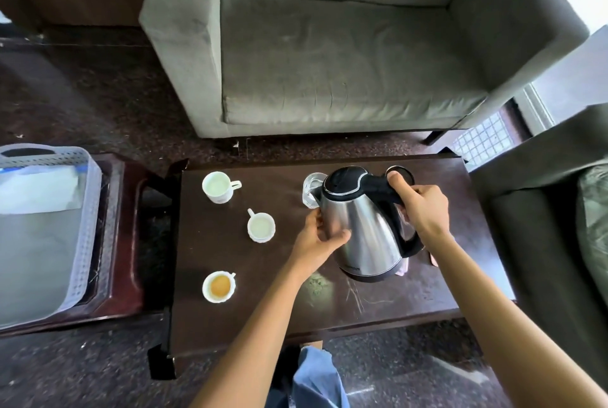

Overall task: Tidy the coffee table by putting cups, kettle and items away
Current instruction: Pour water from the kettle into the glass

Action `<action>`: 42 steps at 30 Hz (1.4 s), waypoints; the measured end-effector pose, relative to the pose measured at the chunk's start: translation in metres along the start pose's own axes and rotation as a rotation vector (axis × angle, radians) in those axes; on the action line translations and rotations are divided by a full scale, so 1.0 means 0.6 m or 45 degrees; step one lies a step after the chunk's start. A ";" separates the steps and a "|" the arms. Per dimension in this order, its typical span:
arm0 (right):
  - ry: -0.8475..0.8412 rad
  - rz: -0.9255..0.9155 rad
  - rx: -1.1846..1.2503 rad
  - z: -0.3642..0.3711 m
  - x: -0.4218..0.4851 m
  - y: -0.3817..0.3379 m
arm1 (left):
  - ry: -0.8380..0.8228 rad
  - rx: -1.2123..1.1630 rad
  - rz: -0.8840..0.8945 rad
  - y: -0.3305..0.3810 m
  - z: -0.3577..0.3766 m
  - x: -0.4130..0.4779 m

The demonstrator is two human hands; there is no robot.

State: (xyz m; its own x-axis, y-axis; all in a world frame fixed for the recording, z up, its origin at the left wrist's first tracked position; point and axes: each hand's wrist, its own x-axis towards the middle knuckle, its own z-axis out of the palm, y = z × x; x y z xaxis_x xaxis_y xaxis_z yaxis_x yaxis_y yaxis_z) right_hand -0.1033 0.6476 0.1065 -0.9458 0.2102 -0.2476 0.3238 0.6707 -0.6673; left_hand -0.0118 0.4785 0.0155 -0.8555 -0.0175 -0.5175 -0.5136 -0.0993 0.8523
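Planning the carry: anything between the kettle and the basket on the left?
The kettle is held by both hands, left and right. Three cups stand on the table between it and the basket; lifting over them clears.

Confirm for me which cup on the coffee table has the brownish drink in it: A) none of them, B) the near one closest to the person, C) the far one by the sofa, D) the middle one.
B: the near cup holds orange-brown liquid, while the far cup and the middle cup hold something pale.
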 end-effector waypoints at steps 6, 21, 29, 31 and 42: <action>-0.045 0.027 -0.121 0.002 0.026 -0.004 | -0.014 -0.051 -0.052 -0.014 0.023 0.030; -0.138 -0.128 -0.427 0.001 0.092 -0.038 | -0.036 -0.172 -0.104 -0.034 0.071 0.089; -0.150 -0.233 -0.661 0.019 0.107 -0.057 | -0.051 -0.269 -0.153 -0.036 0.078 0.092; -0.144 -0.258 -0.700 0.022 0.108 -0.064 | -0.084 -0.294 -0.165 -0.037 0.079 0.095; -0.175 -0.309 -0.832 0.032 0.119 -0.094 | -0.075 -0.418 -0.187 -0.024 0.090 0.101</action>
State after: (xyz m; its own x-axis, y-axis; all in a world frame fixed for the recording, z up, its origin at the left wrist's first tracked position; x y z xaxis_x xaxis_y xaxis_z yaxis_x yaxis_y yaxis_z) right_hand -0.1888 0.6113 0.1130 -0.9636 -0.0619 -0.2601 -0.0181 0.9857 -0.1678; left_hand -0.0601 0.5327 -0.0240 -0.7815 0.0770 -0.6191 -0.5906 -0.4110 0.6945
